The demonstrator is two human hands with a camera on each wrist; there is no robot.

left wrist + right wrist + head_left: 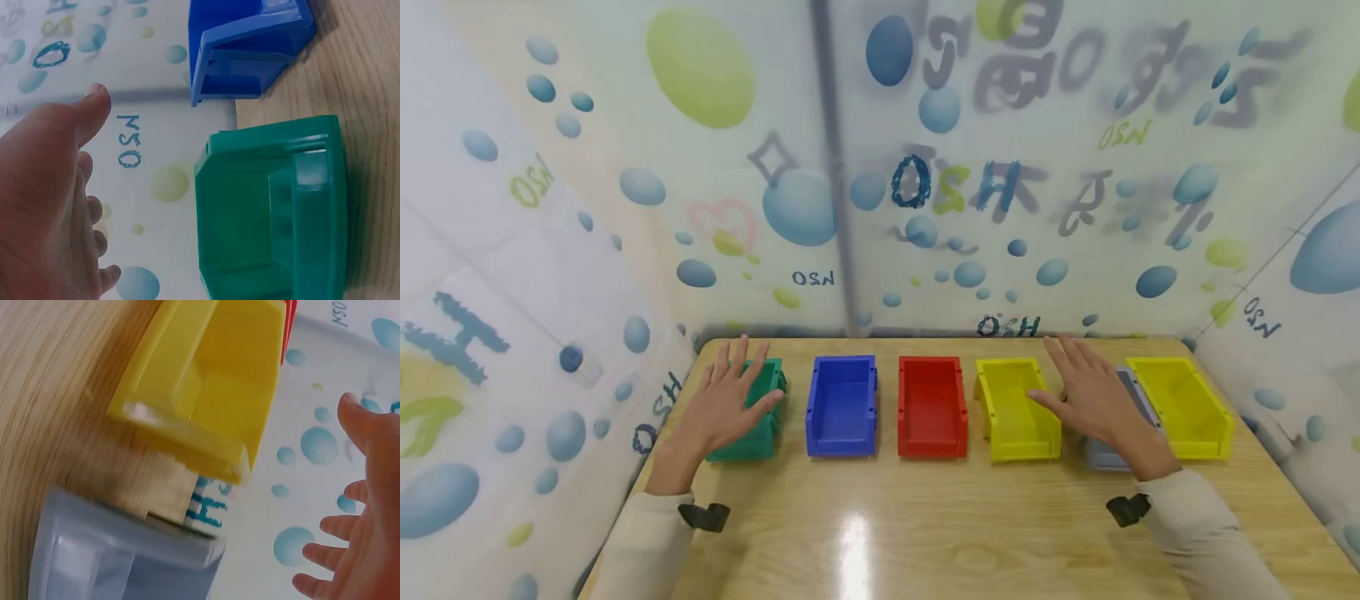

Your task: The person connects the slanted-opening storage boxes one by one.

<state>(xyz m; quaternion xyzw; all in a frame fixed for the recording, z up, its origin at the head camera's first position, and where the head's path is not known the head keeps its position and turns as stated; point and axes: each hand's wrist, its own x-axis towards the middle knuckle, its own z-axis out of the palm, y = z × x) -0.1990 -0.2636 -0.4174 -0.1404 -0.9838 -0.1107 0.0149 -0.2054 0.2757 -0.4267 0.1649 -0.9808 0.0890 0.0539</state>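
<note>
On my feed I count 6 bins in 1 row on the wooden table (962, 533): 1 green bin (747, 451), 1 blue bin (842, 408), 1 red bin (932, 408), 2 yellow bins (1197, 412), 1 gray bin (1108, 457). I see the left hand (724, 408), fingers spread, above green; the right hand (1092, 400), fingers straight, thumb apart, above gray.

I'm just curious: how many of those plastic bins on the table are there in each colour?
Green bin: 1
Blue bin: 1
Red bin: 1
Yellow bins: 2
Grey bin: 1
Total: 6
</note>
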